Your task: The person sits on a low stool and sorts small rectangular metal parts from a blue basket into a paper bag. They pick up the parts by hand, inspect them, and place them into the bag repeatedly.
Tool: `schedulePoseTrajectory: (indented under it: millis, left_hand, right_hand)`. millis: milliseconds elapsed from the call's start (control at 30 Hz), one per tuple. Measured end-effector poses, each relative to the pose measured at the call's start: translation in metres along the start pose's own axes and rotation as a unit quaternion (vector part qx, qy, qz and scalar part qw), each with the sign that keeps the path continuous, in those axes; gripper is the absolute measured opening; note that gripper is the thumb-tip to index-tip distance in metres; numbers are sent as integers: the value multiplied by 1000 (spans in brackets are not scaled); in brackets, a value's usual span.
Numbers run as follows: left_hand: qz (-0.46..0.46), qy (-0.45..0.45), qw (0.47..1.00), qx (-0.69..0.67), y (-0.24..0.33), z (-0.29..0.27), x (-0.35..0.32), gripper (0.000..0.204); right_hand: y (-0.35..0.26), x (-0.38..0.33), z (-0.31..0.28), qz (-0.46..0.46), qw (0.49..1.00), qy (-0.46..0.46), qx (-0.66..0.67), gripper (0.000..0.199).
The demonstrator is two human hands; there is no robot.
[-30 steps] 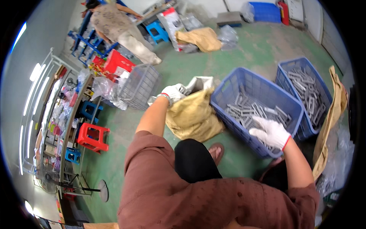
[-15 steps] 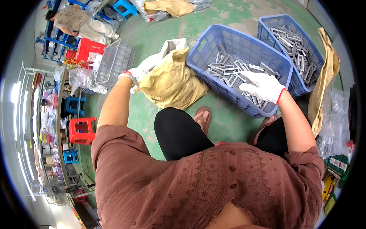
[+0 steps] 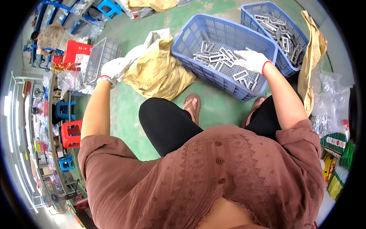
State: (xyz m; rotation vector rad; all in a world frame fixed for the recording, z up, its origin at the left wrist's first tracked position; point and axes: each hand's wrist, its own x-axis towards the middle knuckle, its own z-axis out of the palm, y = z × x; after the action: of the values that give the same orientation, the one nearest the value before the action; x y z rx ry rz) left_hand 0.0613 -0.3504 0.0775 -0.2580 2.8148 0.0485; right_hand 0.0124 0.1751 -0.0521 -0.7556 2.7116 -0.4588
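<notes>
My left hand [image 3: 113, 68], in a white glove, is closed on the pale rim of a yellow-brown sack [image 3: 162, 72], pulling that rim out to the left. The sack stands on the floor in front of my left knee. My gloved right hand [image 3: 251, 61] reaches into a blue plastic crate [image 3: 225, 84], its fingers bent together over the grey rectangular frames [image 3: 216, 58] on the crate's bottom. It appears to grip some of them; the glove hides the fingertips. More loose frames lie at both sides of the hand.
A second blue crate [image 3: 251, 11] full of similar frames stands behind on the right, with a brown sack [image 3: 309, 61] beside it. Clear plastic bags [image 3: 331, 99] lie at far right. On the left are a grey crate [image 3: 100, 57], a red stool [image 3: 71, 133] and a person [image 3: 51, 37].
My left hand has drawn the sack's rim farther left. My right hand's spread fingers have come together, lower among the frames. The whole view has shifted slightly.
</notes>
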Motion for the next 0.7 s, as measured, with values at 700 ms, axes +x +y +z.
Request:
schedulePoseTrajectory:
  millis: [700]
  left_hand:
    - [382,-95,919,-3,417,-108,-27,61]
  right_hand:
    - [-106,-19,-201,-185,874,450,16,47]
